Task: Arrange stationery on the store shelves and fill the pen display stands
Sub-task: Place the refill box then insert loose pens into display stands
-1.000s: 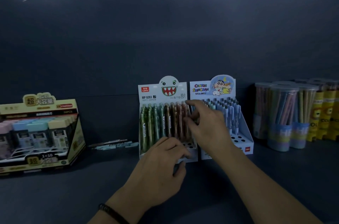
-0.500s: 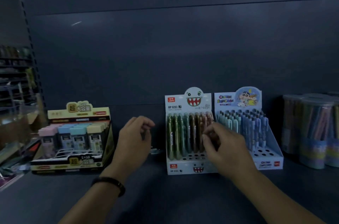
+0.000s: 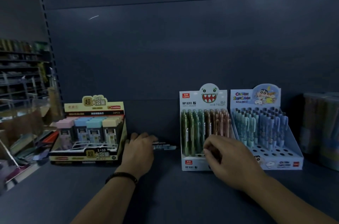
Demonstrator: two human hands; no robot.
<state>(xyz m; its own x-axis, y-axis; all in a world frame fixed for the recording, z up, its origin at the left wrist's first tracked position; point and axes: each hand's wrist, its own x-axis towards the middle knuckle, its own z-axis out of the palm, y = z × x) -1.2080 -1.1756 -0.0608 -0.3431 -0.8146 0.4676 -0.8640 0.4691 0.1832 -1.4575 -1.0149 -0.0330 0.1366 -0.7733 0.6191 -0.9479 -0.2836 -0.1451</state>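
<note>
A person stocking a dim store shelf (image 3: 165, 198) is turning to a new source of supply: the left hand (image 3: 140, 147), which a second ago was hovering at the base of the monster-faced pen stand (image 3: 190, 103), is now coming down on the loose pens (image 3: 165, 146) lying flat between that stand and the lead-refill display box (image 3: 91, 154). Its fingers are lying over the near ends of the pens, though whether they are closing on any of them cannot be told from this angle. The right hand (image 3: 229, 157) is meanwhile dropping from the tops of the rear pens, where it was a second ago, to the stand's front rows, its fingers bunching against the brown pens there (a pinch on one of them is possible but is not showing clearly). The two hands are now working well apart, no longer side by side at the one stand. The head camera is also swinging left with the reach, pushing the clear pencil tubs (image 3: 319, 128) toward the right edge. In terms of the job, the move is suggesting that the pens lying on the shelf are about to be gathered for the stands; the monster stand is showing only a few open holes at its front, while the neighbouring Crayon Shin-chan stand (image 3: 295, 152) is still offering two bare front rows, so filling is looking well advanced but unfinished.
</note>
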